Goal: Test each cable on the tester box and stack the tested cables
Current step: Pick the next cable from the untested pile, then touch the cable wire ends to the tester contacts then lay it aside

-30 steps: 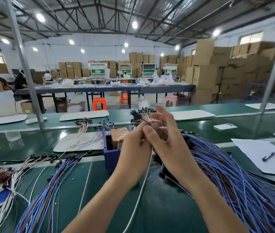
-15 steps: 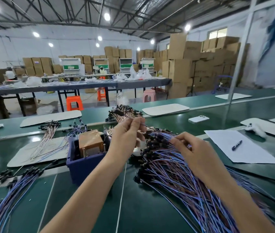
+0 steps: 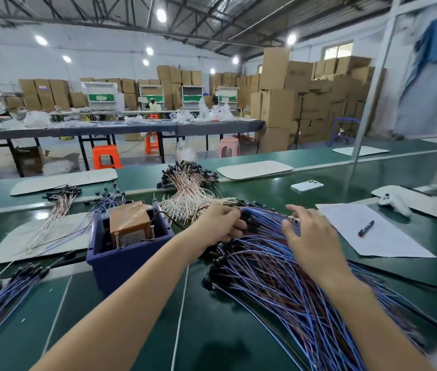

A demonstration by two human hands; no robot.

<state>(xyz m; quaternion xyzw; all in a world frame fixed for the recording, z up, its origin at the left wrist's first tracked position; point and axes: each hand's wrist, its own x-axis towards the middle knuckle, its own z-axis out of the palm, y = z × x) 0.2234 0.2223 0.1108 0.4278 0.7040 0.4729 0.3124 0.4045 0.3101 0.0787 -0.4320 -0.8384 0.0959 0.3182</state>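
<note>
Green tabletop (image 3: 212,330), backed by stacked cardboard boxes (image 3: 278,108), is covered by a blue-and-brown cable pile (image 3: 278,279) lying directly beneath both hands, with the tester box (image 3: 129,236) just left of the left hand (image 3: 218,223). Black connector ends (image 3: 245,218) are gripped by the left hand's curled fingers, while the right hand (image 3: 311,234) is held spread and empty above the wires. Light, limp and tangle-prone, each cable is judged best taken at its stiff connector.
</note>
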